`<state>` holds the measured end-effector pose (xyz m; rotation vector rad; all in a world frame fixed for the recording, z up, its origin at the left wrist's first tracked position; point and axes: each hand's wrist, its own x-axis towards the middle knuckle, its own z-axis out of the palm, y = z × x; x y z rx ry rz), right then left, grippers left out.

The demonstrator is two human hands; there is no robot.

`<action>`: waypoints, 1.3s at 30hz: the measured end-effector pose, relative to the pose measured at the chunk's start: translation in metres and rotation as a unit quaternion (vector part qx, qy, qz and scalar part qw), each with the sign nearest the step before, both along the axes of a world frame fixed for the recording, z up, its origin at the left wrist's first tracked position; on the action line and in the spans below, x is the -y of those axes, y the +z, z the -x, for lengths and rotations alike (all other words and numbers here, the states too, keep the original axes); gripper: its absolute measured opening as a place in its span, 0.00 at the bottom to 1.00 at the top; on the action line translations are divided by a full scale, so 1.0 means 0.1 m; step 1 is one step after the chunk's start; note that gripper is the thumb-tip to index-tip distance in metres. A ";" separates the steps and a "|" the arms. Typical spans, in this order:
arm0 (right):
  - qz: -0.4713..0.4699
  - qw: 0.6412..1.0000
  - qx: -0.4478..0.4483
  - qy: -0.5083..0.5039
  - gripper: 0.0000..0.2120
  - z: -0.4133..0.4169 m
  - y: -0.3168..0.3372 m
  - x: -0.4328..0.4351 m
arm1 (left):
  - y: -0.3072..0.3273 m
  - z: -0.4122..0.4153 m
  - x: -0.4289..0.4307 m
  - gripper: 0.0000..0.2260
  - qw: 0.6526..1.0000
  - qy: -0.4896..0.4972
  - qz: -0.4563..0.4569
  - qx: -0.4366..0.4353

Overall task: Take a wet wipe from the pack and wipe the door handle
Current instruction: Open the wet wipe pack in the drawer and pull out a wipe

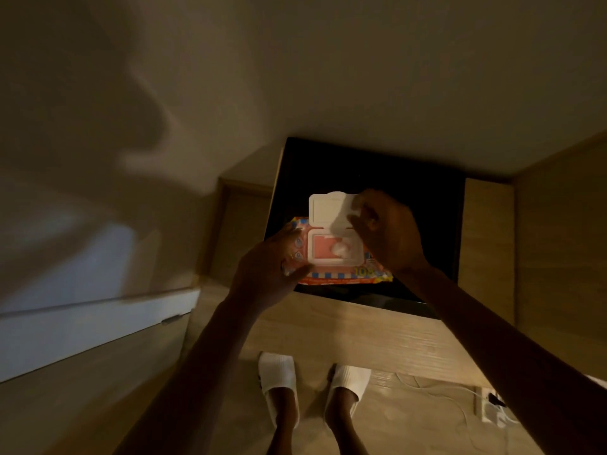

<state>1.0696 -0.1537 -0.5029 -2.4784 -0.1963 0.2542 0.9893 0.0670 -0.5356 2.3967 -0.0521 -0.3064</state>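
A pink and orange wet-wipe pack (341,277) lies on the black top of a wooden cabinet (427,205). Its white flip lid (325,208) stands open, and a white wipe (340,249) pokes from the opening. My left hand (272,267) presses on the pack's left end. My right hand (387,231) is above the pack's right side, fingers pinched on the lid's right edge. No door handle is clearly in view.
A white door or panel (82,326) with a small metal fitting (170,320) stands at the left. Below are my feet in white slippers (279,379) on the wood floor. A white power strip with cables (492,408) lies at the lower right.
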 end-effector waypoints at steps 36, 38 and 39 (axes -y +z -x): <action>-0.392 0.901 -0.116 -0.143 0.04 0.28 0.67 0.14 | 0.23 -0.06 0.32 0.33 0.995 0.053 -0.076 -0.023; -0.416 0.889 -0.105 -0.160 0.05 0.24 0.85 0.15 | 0.25 -0.06 0.34 0.32 0.994 0.051 -0.087 -0.035; -0.427 0.883 -0.097 -0.169 0.05 0.21 0.94 0.16 | 0.25 -0.06 0.34 0.32 0.994 0.049 -0.091 -0.037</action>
